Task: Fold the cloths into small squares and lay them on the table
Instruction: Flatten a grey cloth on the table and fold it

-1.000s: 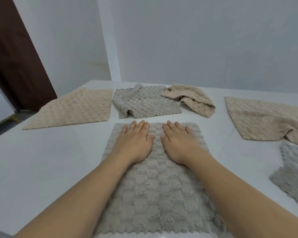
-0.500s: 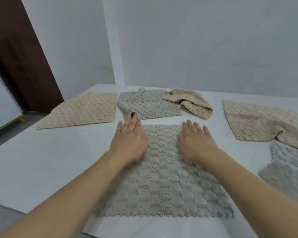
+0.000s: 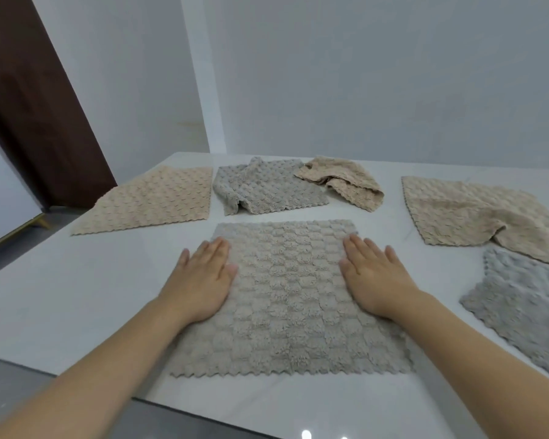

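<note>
A big grey cloth [image 3: 290, 299] lies flat on the white desk [image 3: 76, 280], spread out and not folded, right in front of the person; the left hand [image 3: 203, 280] rests flat on the left side of the grey cloth, fingers straight and close together, partly over its left edge; the right hand [image 3: 374, 277] lies flat on the right side of the grey cloth, fingers straight too; the two hands are well apart, with bare cloth between them, and neither one grips anything.

Behind the grey cloth, a bit to its left, sits a rumpled grey cloth [image 3: 267, 188]; just beside that, behind and to the right of the grey cloth, is a crumpled beige cloth [image 3: 343, 182], and the two look like they touch; far left of the grey cloth lies a flat beige cloth [image 3: 152, 201]; to the right of the grey cloth is a wide beige cloth [image 3: 469, 213] with one end bunched up; nearer, at the right of the grey cloth, a fluffy blue-grey cloth [image 3: 526, 305] runs off the picture; a dark brown door [image 3: 38, 106] stands far left, past the desk.
</note>
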The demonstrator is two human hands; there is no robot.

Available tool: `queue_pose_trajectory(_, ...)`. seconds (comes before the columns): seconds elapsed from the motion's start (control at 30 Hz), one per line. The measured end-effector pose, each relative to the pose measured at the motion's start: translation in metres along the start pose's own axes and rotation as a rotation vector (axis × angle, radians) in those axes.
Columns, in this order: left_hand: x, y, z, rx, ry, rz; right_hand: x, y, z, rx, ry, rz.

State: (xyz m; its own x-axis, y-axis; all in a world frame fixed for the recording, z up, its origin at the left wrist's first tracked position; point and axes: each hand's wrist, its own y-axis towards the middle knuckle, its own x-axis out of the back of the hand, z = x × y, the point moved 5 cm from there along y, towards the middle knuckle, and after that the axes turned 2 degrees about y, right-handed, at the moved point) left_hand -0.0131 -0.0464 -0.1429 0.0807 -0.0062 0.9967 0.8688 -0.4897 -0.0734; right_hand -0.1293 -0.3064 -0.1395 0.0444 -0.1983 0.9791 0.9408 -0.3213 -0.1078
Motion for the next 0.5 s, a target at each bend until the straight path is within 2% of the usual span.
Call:
queue_pose_trajectory(0.07, 0.009, 0.001, -0.001, 0.019, 0.133, -0.006, 0.003, 0.002, 0.002, -0.035, -0.042, 0.014)
queue_pose_trajectory(0.13, 0.024, -0.002, -0.023, 0.002, 0.205, -0.085, 0.011, 0.000, 0.016, -0.053, -0.092, -0.019)
queue_pose_trajectory(0.2, 0.027, -0.016, -0.053, -0.045, 0.088, -0.148, 0.016, -0.011, 0.038, -0.009, -0.101, -0.103)
queue_pose_trajectory(0.27, 0.011, -0.039, -0.078, -0.109, -0.042, -0.114, 0.006, -0.030, 0.059, 0.079, -0.036, -0.133)
queue_pose_trajectory(0.37, -0.008, -0.053, -0.087, -0.126, -0.069, -0.074, -0.016, -0.047, 0.066, 0.112, 0.070, -0.056)
queue_pose_trajectory(0.5, -0.008, -0.049, -0.064, -0.147, -0.039, -0.054, -0.013, -0.044, 0.046, 0.104, 0.042, -0.062)
